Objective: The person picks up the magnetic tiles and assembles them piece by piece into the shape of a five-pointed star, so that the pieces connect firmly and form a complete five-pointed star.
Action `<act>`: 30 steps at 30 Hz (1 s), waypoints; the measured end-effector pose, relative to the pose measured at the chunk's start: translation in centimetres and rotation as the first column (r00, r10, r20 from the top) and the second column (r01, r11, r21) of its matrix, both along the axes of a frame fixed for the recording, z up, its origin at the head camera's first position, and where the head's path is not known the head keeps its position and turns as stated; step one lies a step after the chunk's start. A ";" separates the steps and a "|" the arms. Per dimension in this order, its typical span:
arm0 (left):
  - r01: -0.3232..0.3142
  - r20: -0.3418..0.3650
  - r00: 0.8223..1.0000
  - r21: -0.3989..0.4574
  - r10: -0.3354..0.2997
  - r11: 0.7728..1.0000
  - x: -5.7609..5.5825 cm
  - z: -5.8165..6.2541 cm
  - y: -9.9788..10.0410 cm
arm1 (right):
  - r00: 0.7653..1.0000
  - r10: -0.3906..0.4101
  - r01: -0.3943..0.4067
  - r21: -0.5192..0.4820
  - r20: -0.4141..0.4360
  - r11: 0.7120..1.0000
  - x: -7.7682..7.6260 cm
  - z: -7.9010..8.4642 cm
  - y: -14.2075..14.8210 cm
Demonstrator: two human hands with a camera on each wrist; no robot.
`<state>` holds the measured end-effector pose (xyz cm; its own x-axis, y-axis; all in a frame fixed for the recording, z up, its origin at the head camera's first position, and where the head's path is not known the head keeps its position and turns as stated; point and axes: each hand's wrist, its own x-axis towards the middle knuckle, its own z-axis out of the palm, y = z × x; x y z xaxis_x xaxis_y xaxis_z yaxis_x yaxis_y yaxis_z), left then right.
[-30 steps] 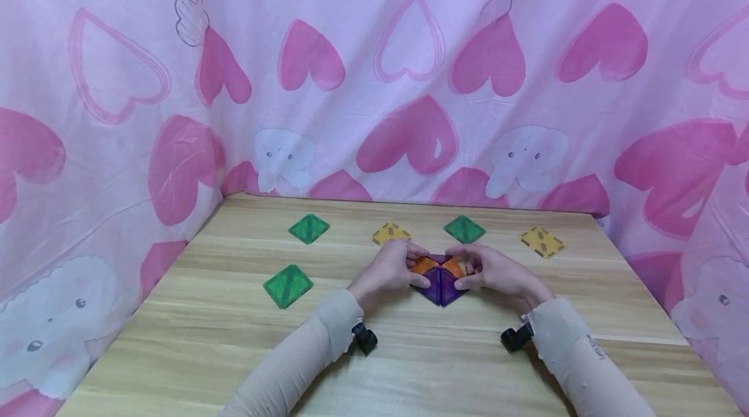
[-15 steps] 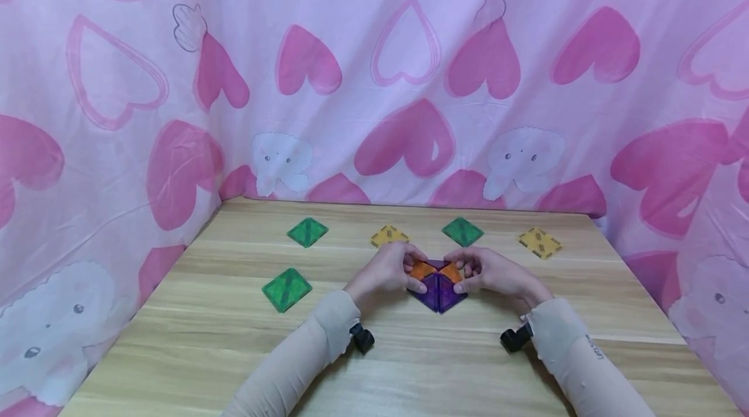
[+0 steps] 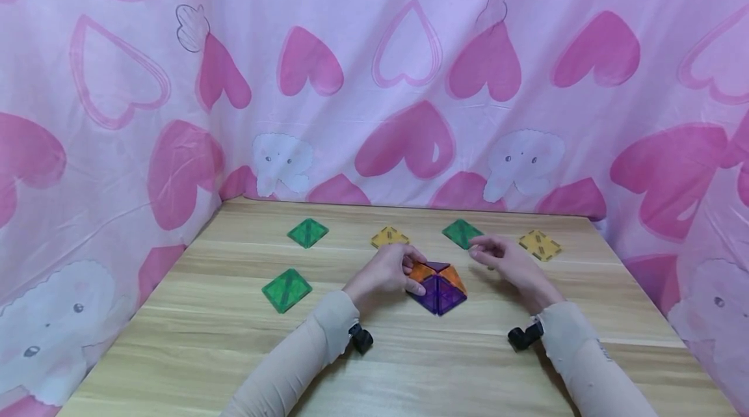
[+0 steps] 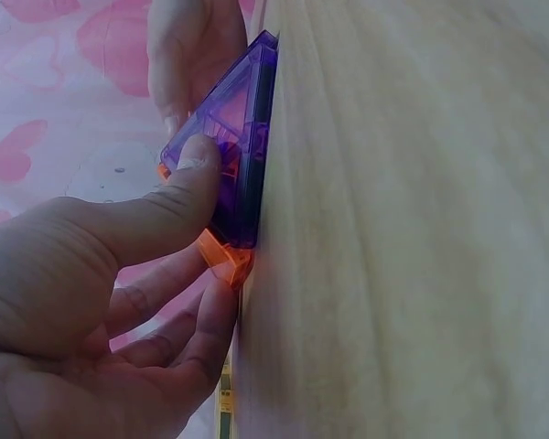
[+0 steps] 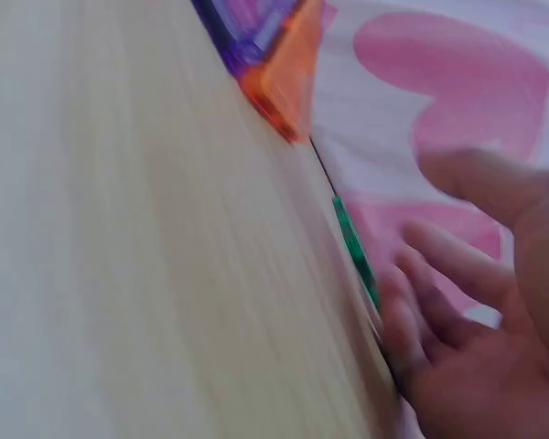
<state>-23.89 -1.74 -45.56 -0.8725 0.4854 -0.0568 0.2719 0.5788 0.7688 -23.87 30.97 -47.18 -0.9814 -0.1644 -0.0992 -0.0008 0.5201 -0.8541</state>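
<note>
A low pyramid-like shape of purple and orange see-through magnetic tiles (image 3: 449,295) stands on the table. My left hand (image 3: 381,272) holds its left side, the thumb pressed on a purple triangle (image 4: 233,146) and the fingers against an orange one in the left wrist view. To the right of the shape, my right hand (image 3: 516,267) is in the air with loose fingers and nothing in it. Its fingertips are near a green tile square (image 3: 460,233) behind the shape. In the right wrist view, an orange triangle (image 5: 288,78) faces that hand across a gap.
Two more green tile squares (image 3: 307,233) (image 3: 287,290) lie flat on the left. One yellow tile square (image 3: 386,235) is just behind my left hand, another yellow tile square (image 3: 539,245) at the back right. A pink heart-print curtain (image 3: 328,163) borders the wooden table (image 3: 409,371).
My right hand has let go of the tile shape and moved right and slightly back, toward the green square. My left hand keeps its hold on the shape.
</note>
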 end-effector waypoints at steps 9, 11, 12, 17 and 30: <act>0.014 0.005 1.000 -0.001 -0.014 1.000 0.0 0.1 -0.3 | 0.890 -0.390 0.393 -0.035 -0.235 0.919 -0.1 -0.2 4.8; 0.018 0.013 1.000 0.001 -0.018 1.000 -0.1 0.2 -0.4 | 0.845 -0.466 0.476 -0.027 -0.261 0.879 -0.1 -0.3 6.0; 0.020 0.017 1.000 0.001 -0.020 1.000 -0.1 0.2 -0.5 | 0.828 -0.496 0.509 -0.020 -0.262 0.860 -0.1 -0.3 6.7; 0.037 0.027 0.999 -0.008 -0.037 0.999 -0.1 0.6 -0.8 | 0.798 -0.567 0.583 0.027 -0.204 0.812 0.5 -0.6 8.9; 0.101 0.083 0.992 -0.020 -0.099 0.995 0.0 0.9 -1.7 | 0.848 -0.497 0.523 0.138 -0.183 0.841 1.1 -1.0 9.5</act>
<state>-23.90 -3.45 -44.62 -0.8114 0.5679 -0.1384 0.2666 0.5703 0.7770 -22.80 40.45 -48.14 -0.9269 0.3705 0.0601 0.1985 0.6198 -0.7592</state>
